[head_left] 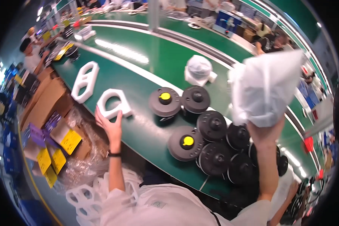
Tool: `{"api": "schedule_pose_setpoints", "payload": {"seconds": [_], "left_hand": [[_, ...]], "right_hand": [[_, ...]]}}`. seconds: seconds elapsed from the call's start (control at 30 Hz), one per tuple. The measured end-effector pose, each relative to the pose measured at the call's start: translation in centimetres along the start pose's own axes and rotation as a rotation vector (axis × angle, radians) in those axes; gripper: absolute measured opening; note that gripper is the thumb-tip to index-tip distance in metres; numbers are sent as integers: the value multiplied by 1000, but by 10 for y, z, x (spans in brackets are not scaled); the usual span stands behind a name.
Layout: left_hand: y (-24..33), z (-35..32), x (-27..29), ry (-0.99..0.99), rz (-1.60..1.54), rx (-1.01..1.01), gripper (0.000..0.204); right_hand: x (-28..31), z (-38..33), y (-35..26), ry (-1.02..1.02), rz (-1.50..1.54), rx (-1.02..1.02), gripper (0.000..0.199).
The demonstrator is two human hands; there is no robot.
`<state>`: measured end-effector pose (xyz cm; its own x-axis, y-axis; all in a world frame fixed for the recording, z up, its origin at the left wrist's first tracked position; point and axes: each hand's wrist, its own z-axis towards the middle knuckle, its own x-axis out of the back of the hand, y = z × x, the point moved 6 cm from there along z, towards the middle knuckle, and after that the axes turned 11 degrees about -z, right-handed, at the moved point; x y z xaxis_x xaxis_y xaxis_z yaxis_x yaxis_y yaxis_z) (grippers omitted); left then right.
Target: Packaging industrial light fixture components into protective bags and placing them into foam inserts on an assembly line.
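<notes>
White foam ring [113, 103] sits on the green table [139, 79], my left hand [110, 126] touching it with fingers spread; my right hand [265, 132] is clamped on a raised plastic bag [265, 88].

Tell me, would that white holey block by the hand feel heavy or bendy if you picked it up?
The white foam block, touched by the left hand, looks like moulded packing foam, so it is probably very light. Its thick walls suggest it stays stiff, not floppy. Lying flat on the green table, it should slide rather than roll.
</notes>
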<state>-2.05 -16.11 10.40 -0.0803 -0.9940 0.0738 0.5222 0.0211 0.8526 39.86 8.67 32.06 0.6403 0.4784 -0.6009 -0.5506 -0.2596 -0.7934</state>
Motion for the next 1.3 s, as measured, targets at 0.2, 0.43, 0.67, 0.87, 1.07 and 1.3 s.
{"api": "schedule_pose_setpoints", "payload": {"seconds": [0.2,0.43,0.67,0.87,1.07,1.3], "left_hand": [[-26,31,-61,-525,233,-167,70],[242,-32,-119,-958,-838,198,49],[309,-33,-157,-532,-665,-159,22],[280,-28,-149,-476,-694,-130,27],[233,-49,-197,-911,-1505,834,30],[261,-87,-221,-1093,-1282,699,47]], "right_hand": [[-5,-2,14,-182,69,-61,67],[-15,10,38,-56,122,-95,71],[-49,24,47,-40,-4,-44,68],[-37,19,54,21,154,-49,65],[-12,27,46,-248,266,-32,63],[-35,18,60,-236,245,-65,58]]}}
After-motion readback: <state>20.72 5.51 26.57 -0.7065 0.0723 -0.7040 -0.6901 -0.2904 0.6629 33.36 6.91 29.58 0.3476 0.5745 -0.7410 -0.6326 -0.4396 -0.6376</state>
